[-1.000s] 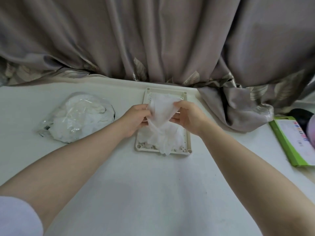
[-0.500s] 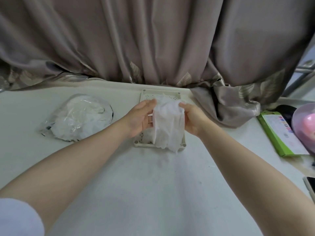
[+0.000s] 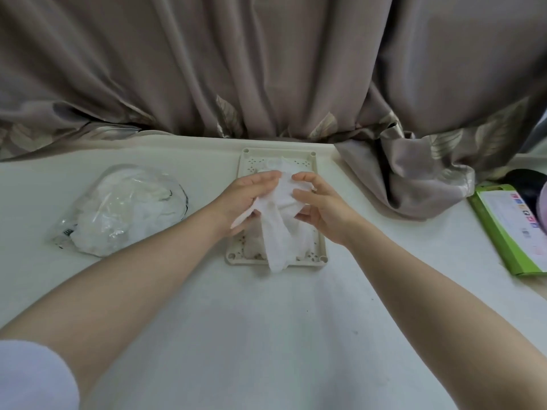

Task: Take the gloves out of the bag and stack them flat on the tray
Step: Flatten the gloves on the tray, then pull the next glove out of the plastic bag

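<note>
A thin white glove (image 3: 278,232) hangs crumpled between both hands above the cream perforated tray (image 3: 247,161) at the middle of the table. My left hand (image 3: 247,199) holds its left side, fingers curled under the film. My right hand (image 3: 318,207) grips its right side with thumb and fingers. The glove's lower end drapes over the tray's near rim. More white film lies on the tray under the hands. The clear plastic bag (image 3: 124,208) with several white gloves inside lies flat to the left.
A grey-brown curtain (image 3: 266,69) hangs along the back and bunches on the table at the right (image 3: 414,179). A green box (image 3: 509,232) and a dark round object (image 3: 529,187) sit at the right edge.
The glove was spread wide between both hands half a second ago; now it is bunched and lower, its end trailing over the tray's near rim. The view has shifted slightly left.
</note>
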